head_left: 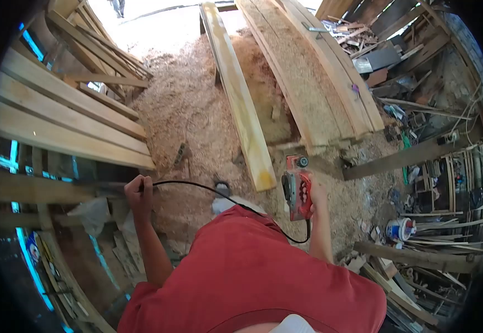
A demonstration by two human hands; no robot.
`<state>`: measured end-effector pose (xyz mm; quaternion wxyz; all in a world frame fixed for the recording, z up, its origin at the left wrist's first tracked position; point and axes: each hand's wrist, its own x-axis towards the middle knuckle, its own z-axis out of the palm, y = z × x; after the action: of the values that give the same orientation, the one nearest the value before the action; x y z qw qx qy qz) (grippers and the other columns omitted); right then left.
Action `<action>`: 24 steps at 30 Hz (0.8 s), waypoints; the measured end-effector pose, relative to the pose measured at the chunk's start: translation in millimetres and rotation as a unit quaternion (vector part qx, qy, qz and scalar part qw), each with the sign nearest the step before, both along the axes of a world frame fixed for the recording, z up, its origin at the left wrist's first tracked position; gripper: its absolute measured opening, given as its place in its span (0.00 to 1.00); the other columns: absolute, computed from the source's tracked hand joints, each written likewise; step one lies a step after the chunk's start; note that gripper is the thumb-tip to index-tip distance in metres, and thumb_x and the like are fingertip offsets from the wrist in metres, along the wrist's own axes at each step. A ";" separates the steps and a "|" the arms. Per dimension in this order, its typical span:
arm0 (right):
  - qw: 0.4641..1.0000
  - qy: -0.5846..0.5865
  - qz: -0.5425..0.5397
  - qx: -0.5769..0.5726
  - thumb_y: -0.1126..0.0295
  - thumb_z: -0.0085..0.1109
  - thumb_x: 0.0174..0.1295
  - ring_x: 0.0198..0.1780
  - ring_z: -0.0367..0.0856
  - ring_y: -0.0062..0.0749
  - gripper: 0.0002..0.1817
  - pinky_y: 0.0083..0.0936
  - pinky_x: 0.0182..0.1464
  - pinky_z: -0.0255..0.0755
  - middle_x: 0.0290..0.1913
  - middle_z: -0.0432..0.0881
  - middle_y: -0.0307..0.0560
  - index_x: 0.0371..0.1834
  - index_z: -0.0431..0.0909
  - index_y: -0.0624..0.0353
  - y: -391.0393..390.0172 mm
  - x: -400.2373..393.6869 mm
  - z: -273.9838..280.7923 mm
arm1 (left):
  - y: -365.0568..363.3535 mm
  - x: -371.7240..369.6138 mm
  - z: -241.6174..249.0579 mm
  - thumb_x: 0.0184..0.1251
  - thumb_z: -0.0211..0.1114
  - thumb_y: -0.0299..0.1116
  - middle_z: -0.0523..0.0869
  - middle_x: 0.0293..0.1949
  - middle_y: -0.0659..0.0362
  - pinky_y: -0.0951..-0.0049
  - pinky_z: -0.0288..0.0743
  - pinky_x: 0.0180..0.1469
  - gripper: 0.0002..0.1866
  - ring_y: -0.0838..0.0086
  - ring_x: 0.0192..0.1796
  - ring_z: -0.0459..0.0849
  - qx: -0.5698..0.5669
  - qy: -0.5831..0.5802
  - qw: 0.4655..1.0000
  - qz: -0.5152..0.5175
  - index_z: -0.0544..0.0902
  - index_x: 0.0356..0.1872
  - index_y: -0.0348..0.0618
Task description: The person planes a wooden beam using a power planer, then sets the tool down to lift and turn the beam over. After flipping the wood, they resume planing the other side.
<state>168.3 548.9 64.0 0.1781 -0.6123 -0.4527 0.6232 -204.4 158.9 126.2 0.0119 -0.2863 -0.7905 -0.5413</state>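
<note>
My right hand (319, 195) is closed on the handle of a red electric hand planer (303, 195), which hangs beside the near end of a long board. In my left hand (139, 191), out to the left, the fingers are wrapped round the black power cord (197, 185). That cord sags across the front of my red shirt (252, 266) and loops up into the planer's rear. The long pale board (240, 105) runs away from me, raised off the floor, with yellowish patches on its face. Neither hand touches it.
Wide planks strewn with shavings (302, 61) lie to the right of the board. Several thick boards (69, 119) are stacked at left. Wood shavings (180, 100) cover the floor. Scrap wood and a white bucket (401, 229) line the right side, near a beam (413, 158).
</note>
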 end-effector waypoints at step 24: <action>0.986 0.050 0.138 -0.078 0.59 0.51 0.79 0.18 0.73 0.23 0.20 0.25 0.23 0.68 0.20 0.76 0.38 0.28 0.79 0.56 -65.3 106.2 -147.3 | -89.4 208.4 -58.1 0.79 0.64 0.32 0.59 0.22 0.68 0.71 0.49 0.28 0.24 0.84 0.28 0.57 -0.117 -0.084 0.986 0.087 0.62 0.23 0.41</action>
<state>274.6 483.6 -83.3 0.0644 -0.5246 -0.4732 0.7048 4.0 69.5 68.1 -0.0405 -0.1691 -0.8684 -0.4644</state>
